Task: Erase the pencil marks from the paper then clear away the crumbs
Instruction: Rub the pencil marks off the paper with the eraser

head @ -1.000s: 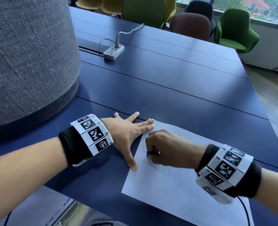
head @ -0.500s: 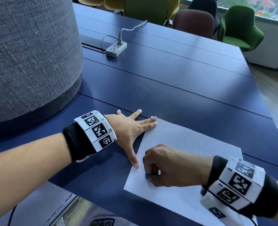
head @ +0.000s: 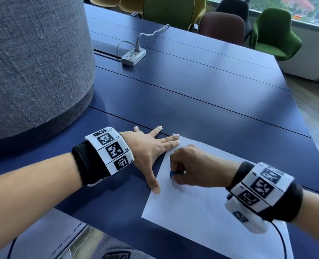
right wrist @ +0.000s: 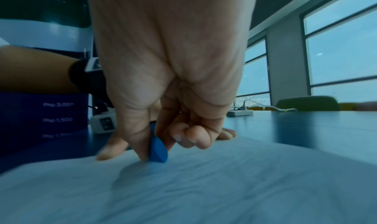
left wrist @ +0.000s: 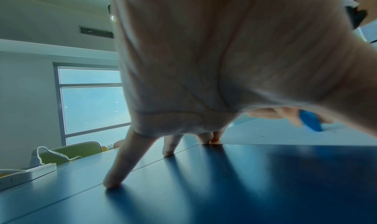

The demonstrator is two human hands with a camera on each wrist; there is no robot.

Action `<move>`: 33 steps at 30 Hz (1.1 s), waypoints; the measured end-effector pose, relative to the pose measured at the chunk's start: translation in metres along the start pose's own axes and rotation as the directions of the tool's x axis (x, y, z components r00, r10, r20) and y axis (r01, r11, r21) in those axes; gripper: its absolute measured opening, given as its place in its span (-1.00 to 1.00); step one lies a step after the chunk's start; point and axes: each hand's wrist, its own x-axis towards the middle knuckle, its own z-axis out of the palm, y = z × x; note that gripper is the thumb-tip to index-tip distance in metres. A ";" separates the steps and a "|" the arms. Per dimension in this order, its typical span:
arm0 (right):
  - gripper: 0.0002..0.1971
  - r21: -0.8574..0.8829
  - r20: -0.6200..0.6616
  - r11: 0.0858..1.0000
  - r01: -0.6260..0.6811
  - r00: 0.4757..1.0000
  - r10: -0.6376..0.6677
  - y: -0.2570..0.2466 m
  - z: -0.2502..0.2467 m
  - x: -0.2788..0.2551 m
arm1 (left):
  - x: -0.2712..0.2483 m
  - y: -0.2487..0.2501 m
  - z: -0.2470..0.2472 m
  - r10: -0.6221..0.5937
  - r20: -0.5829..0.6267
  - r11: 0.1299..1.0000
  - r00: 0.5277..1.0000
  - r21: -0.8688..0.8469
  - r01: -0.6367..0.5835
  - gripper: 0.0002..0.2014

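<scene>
A white sheet of paper lies on the dark blue table, near its front edge, with faint pencil lines on it. My left hand lies flat with fingers spread; its thumb and two fingertips press the paper's left edge and far corner. My right hand pinches a small blue eraser between thumb and forefinger, its tip on the paper near the left edge. The blue eraser touches the paper in the right wrist view. In the left wrist view the eraser shows beyond my spread fingers, with small dark crumbs on the paper.
A large grey fabric-covered cylinder stands at the left on the table. A white power strip with a cable lies further back. Green, maroon and black chairs line the far side. The table's right edge drops to the floor.
My right hand pulled the eraser toward me along the paper's left edge, then pushed it back up near the left hand. The left hand stayed pressed on the paper.
</scene>
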 end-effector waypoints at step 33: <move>-0.90 -0.031 -0.025 0.997 -0.075 0.997 0.074 0.025 -0.016 0.017 | -0.003 0.003 -0.003 0.007 -0.012 0.999 1.000 -0.032 -0.007 0.44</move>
